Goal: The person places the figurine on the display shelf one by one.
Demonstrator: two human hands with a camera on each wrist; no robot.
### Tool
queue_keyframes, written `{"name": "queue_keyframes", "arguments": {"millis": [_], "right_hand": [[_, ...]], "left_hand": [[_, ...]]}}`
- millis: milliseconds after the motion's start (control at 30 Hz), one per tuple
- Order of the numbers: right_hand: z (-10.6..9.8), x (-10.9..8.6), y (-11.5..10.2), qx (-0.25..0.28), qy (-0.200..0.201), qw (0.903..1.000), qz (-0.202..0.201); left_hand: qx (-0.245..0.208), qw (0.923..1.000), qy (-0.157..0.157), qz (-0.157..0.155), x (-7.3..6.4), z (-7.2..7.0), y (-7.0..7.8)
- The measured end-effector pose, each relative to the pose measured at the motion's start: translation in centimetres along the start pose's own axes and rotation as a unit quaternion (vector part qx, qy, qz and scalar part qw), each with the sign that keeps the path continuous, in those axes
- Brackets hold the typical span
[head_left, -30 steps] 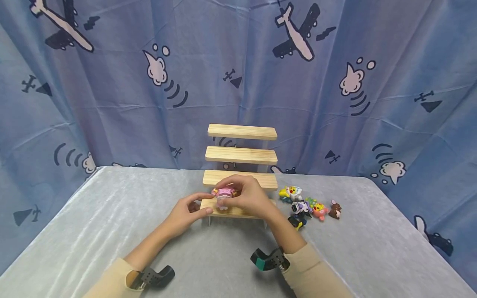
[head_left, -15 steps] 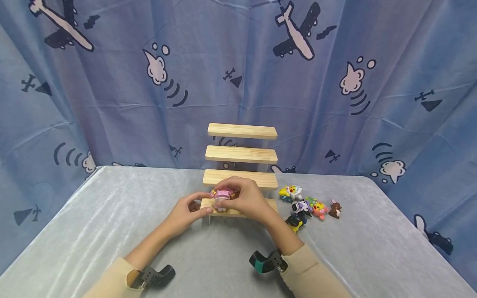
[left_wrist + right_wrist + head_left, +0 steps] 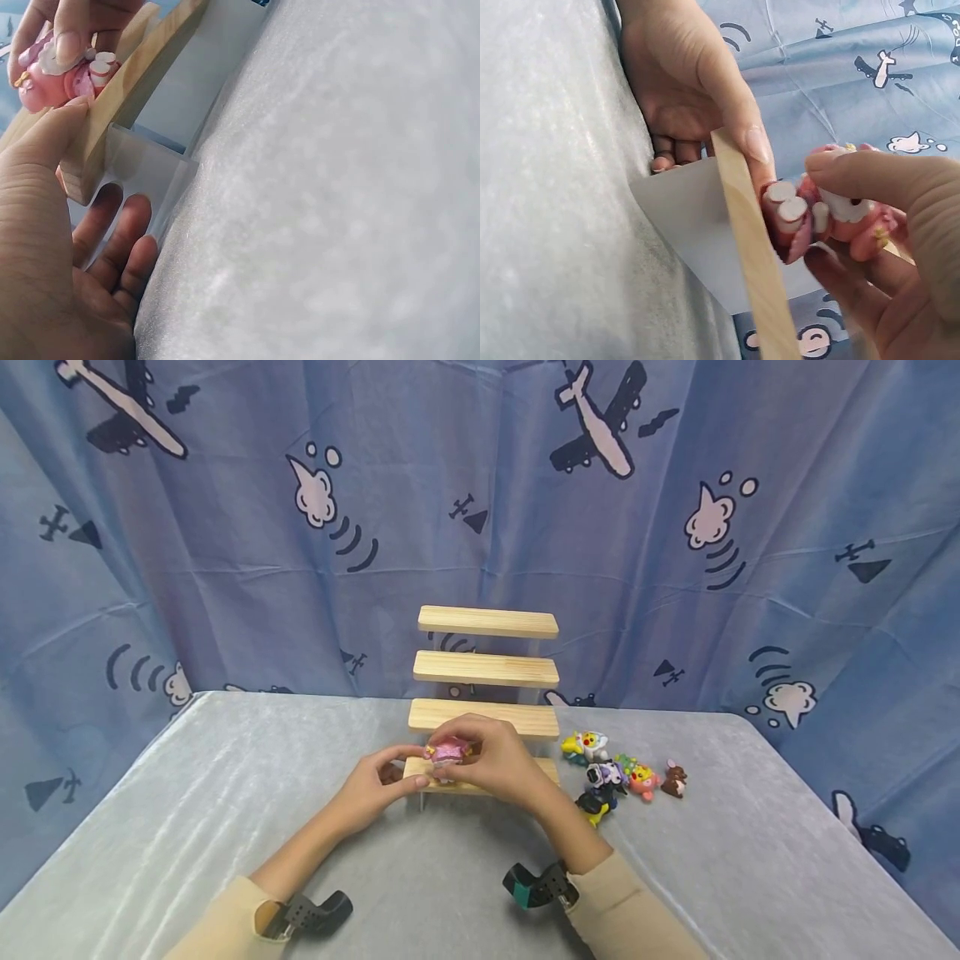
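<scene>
A small pink-and-white toy figurine (image 3: 449,751) is over the lowest board (image 3: 550,770) of a tiered wooden display stand (image 3: 483,717). My right hand (image 3: 497,762) pinches it between thumb and fingers. In the right wrist view, the figurine (image 3: 789,217) lies tilted, its white feet turned toward the board's front edge. My left hand (image 3: 377,787) holds the left end of that board. Its thumb lies on the wood beside the figurine, with the index fingertip close by. Other fingers of the left hand (image 3: 112,262) bend below, beside the clear side panel (image 3: 161,161).
Right of the stand, several toy figurines lie in a cluster, among them a yellow-and-white one (image 3: 585,747), a black-and-yellow one (image 3: 596,805) and a brown one (image 3: 674,779). A pale cloth covers the table (image 3: 247,760). Behind hangs a blue curtain (image 3: 405,568).
The figurine and my right hand have shifted slightly left, and the figurine's white feet show less in the head view. My left hand stays almost still.
</scene>
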State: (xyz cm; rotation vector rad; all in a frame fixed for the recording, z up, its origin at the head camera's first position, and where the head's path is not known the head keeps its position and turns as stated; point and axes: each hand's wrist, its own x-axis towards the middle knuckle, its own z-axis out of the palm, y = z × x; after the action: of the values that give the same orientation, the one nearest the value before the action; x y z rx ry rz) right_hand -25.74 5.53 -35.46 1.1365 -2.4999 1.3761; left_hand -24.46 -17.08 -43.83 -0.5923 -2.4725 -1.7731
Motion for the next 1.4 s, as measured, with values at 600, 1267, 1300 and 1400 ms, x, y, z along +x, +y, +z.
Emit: {"name": "queue_keyframes", "arguments": {"millis": [600,1267,1300,1400], "right_hand": [[-2.4,0.0,-1.0,-0.077,-0.055,0.9955,0.003],[-2.0,0.2,-0.7,-0.080,-0.039,0.9960,0.001],[-1.9,0.2,-0.7,-0.082,-0.038,0.9960,-0.001],[-2.0,0.2,-0.8,-0.089,-0.036,0.9954,-0.005]], "left_hand": [[0.000,1.0000,-0.001,-0.003,0.0,0.0,0.1],[0.009,0.9999,0.002,-0.006,0.1,-0.1,0.2],[0.006,1.0000,0.002,-0.006,0.1,0.0,0.1],[0.001,1.0000,0.002,-0.005,0.1,0.0,0.1]]}}
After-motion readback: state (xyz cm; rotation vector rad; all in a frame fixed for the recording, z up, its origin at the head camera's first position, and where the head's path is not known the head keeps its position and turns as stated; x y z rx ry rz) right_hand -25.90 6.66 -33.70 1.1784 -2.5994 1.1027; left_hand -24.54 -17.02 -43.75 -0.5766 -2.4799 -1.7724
